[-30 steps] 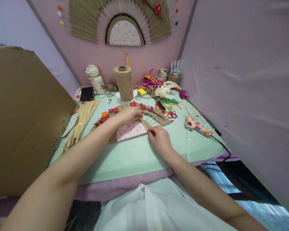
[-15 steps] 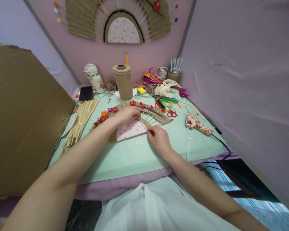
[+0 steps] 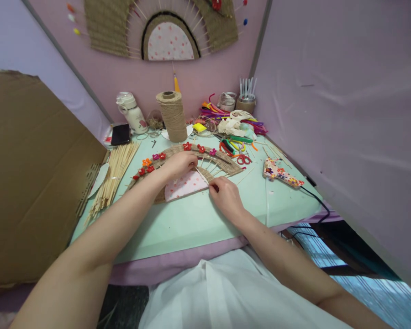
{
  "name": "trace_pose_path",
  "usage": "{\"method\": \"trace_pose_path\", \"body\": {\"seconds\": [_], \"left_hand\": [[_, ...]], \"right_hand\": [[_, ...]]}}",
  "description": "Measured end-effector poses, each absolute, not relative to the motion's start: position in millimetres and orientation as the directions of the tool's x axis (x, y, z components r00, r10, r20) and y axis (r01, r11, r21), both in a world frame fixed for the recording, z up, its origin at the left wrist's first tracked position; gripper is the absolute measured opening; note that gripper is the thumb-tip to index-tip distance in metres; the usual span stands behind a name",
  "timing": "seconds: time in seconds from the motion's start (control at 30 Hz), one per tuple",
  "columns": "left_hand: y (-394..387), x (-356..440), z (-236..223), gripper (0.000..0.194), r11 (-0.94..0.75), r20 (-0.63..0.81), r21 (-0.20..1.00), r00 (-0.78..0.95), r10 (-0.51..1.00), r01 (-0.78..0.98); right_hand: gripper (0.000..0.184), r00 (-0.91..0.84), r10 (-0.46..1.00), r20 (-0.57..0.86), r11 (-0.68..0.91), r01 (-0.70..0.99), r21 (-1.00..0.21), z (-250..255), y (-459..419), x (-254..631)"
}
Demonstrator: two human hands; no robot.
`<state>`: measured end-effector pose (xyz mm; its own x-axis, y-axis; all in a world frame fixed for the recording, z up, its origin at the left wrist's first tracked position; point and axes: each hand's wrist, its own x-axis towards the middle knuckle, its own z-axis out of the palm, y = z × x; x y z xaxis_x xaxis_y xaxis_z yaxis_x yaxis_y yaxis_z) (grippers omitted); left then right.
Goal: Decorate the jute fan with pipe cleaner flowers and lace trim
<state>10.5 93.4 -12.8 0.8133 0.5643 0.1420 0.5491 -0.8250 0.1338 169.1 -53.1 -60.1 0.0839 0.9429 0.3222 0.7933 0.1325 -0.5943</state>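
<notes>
A fan-shaped craft piece (image 3: pixel 173 151) of twine and thin sticks, with red, orange and pink flowers, lies on the table. At its lower middle sits a white half-circle of cloth (image 3: pixel 181 186) with pink dots. A thin white cord (image 3: pixel 202 175) runs along the right side of this half-circle. My left hand (image 3: pixel 182 164) is closed at the cord's upper end, over the half-circle's top. My right hand (image 3: pixel 226 194) pinches at the lower end, beside the half-circle's right corner. The fingertips of both hands are partly hidden.
Behind the fan stands a twine spool (image 3: pixel 171 116). Bamboo sticks (image 3: pixel 114 176) and a phone (image 3: pixel 121 135) lie left, near a bottle (image 3: pixel 132 113). Red scissors (image 3: pixel 244 159) and a flowered glue gun (image 3: pixel 281 173) with a cord lie right. Cardboard (image 3: pixel 37 183) stands at left.
The view has shifted slightly. Both hands keep nearly the same places at the two ends of the white cord.
</notes>
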Motion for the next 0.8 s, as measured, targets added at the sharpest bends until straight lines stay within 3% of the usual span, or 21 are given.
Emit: {"method": "trace_pose_path", "body": {"seconds": [0.3, 0.43, 0.8], "left_hand": [[78.5, -4.0, 3.9, 0.023, -0.817, 0.066, 0.089, 0.816, 0.575, 0.569], [75.4, -7.4, 5.4, 0.027, -0.816, 0.056, 0.087, 0.815, 0.577, 0.572], [66.6, 0.4, 2.3, 0.033, -0.808, 0.102, 0.156, 0.804, 0.586, 0.569]], "right_hand": [[0.015, 0.106, 0.946, 0.307, 0.126, 0.753, -0.646, -57.5, -57.5, 168.7], [0.025, 0.139, 0.935, 0.327, 0.126, 0.730, -0.672, -58.3, -61.3, 170.9], [0.017, 0.092, 0.933, 0.348, 0.144, 0.790, -0.596, -57.7, -61.7, 171.4]]}}
